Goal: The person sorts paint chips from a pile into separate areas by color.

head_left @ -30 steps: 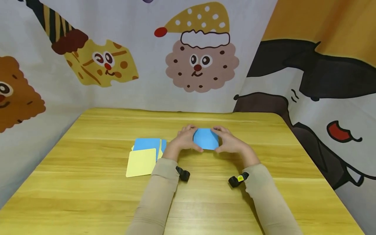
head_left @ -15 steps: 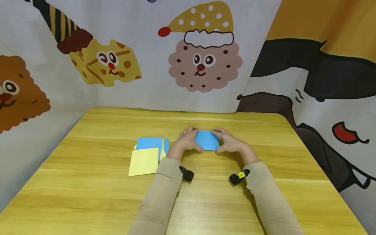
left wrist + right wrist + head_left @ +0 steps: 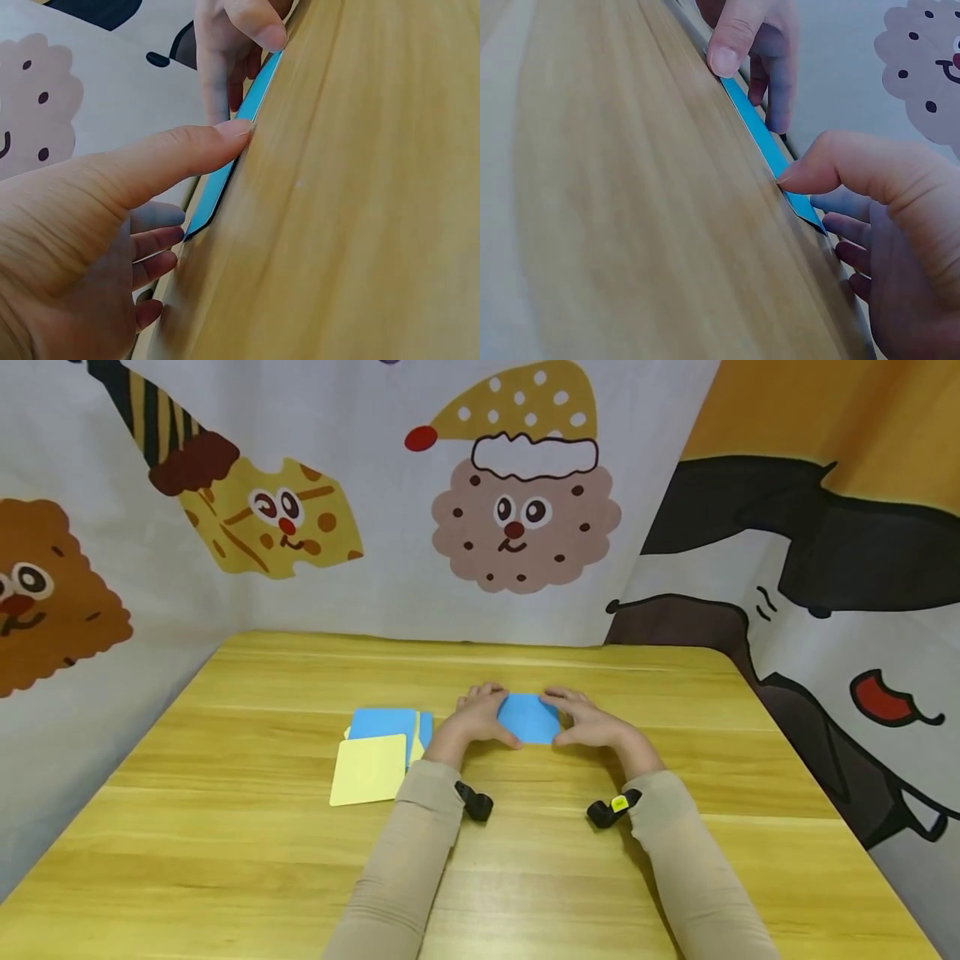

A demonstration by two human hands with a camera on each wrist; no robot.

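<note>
A blue card [image 3: 528, 718] lies low over the table between my two hands. My left hand [image 3: 480, 714] holds its left side, with the thumb at the near edge and the fingers toward the far corner. On the right side my right hand [image 3: 588, 720] grips it the same way. Seen edge-on in the left wrist view, the blue card [image 3: 217, 184] has a dark shadow beneath its corner. In the right wrist view, the right thumb presses the near edge of the blue card [image 3: 761, 139]. The palms hang apart from the card.
Left of my hands lies a loose group of cards: a yellow card [image 3: 367, 770] in front, a blue card [image 3: 381, 723] behind it, and others partly covered. The wooden table [image 3: 225, 860] ends at a printed curtain [image 3: 375, 602] at the back.
The card between the hands looked bulged at its sides a second ago and now appears flatter. Both hands have kept nearly the same place, while the head view has shifted slightly.
</note>
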